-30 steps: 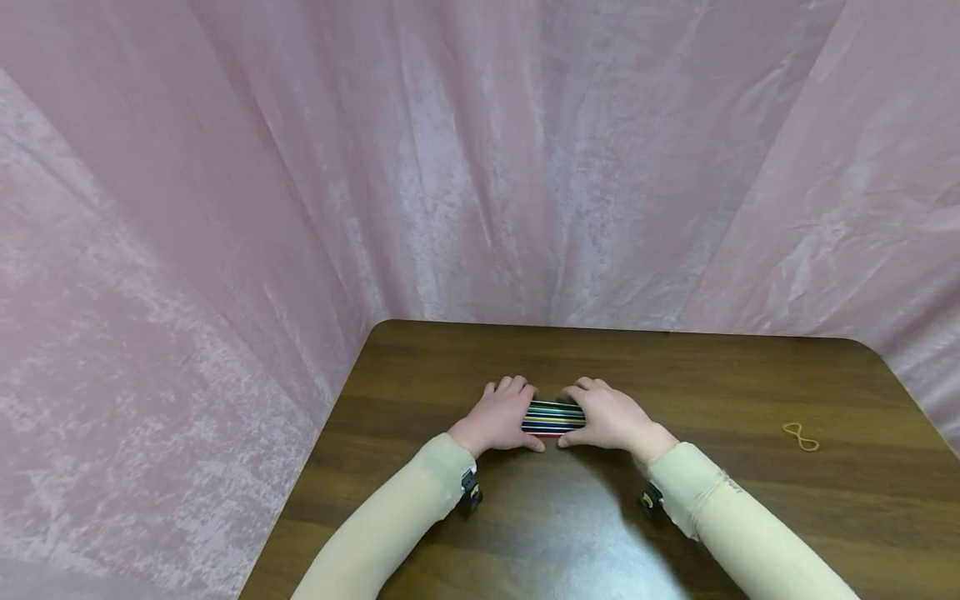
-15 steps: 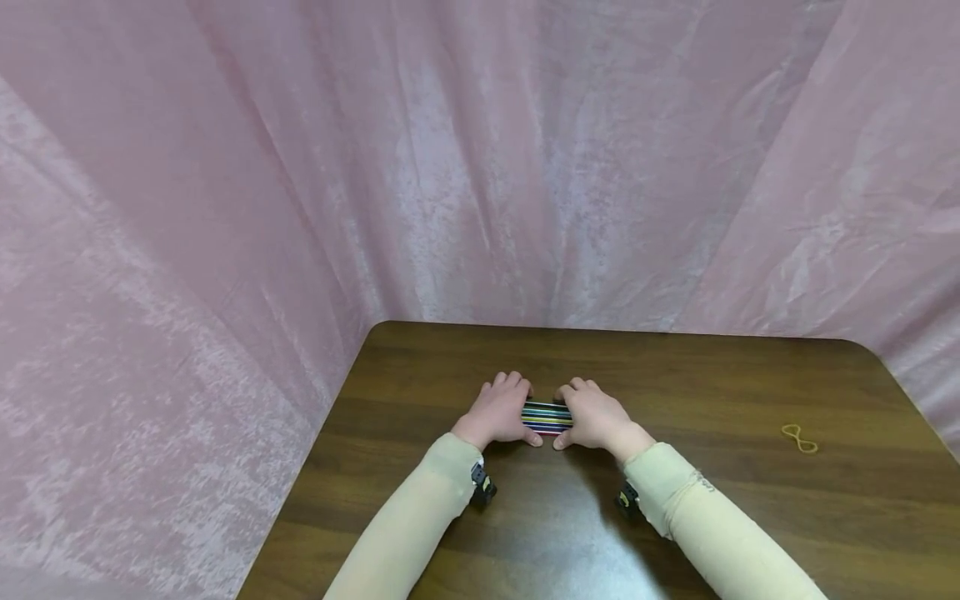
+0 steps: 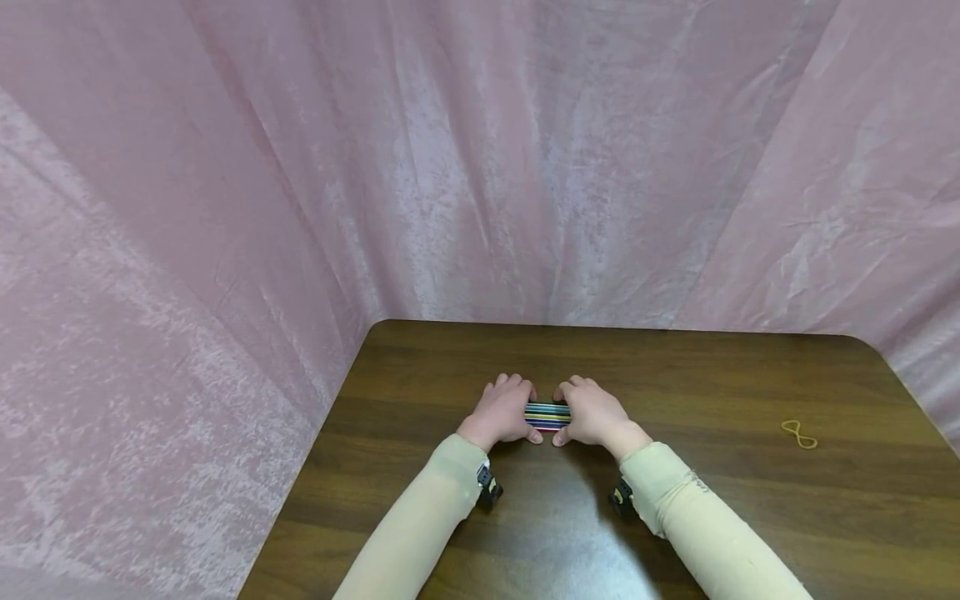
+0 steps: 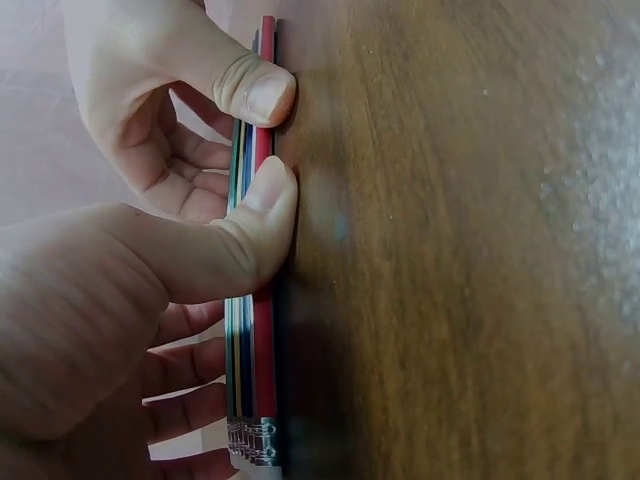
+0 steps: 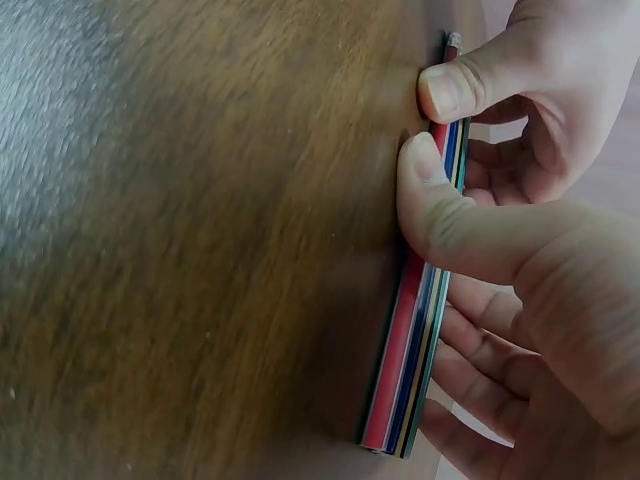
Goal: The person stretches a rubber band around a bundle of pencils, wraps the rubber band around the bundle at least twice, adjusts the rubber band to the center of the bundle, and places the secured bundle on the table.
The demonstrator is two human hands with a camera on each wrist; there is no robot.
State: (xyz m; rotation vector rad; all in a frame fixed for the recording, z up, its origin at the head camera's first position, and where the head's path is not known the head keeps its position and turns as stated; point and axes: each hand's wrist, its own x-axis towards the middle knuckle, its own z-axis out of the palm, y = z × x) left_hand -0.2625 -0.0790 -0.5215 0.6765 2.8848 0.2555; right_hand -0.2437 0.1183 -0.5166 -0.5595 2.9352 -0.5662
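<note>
Several coloured pencils (image 3: pixel 548 417) lie side by side in a row on the wooden table, red nearest the person. My left hand (image 3: pixel 501 410) grips the row toward its left end, thumb on the near side and fingers on the far side. My right hand (image 3: pixel 595 414) grips it the same way further right, with the thumbs close together. In the left wrist view, metal ferrules and erasers (image 4: pixel 253 441) show at the left end. The opposite, eraserless ends (image 5: pixel 386 446) sit nearly level in the right wrist view. Palms and fingers hide parts of the pencils.
A yellow rubber band (image 3: pixel 799 434), twisted into a figure eight, lies on the table (image 3: pixel 720 392) to the right. Pink velvet curtain (image 3: pixel 480 167) hangs behind the table and along its left side.
My right hand has moved left toward the left hand, so a shorter stretch of pencils shows between them. The left hand stays nearly in place. The rubber band has not moved.
</note>
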